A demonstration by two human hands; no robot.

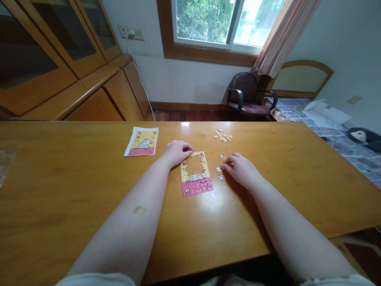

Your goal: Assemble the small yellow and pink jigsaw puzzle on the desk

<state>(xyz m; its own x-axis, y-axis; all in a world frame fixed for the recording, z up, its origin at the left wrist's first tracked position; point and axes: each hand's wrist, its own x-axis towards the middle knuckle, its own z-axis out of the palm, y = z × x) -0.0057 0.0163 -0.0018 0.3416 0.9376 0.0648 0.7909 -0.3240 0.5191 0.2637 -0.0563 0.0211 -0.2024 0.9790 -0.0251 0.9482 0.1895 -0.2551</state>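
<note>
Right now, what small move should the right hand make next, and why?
Probably pick up a white jigsaw piece beside the right hand and try it in the hole of the puzzle: the white figure at the hole's lower edge is cut off, and the left hand rests at the puzzle's upper-left corner.

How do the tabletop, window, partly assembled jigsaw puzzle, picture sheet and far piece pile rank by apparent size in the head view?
1. Tabletop
2. Window
3. Partly assembled jigsaw puzzle and picture sheet: too close to rank with the puzzle unfinished
4. Far piece pile
</note>
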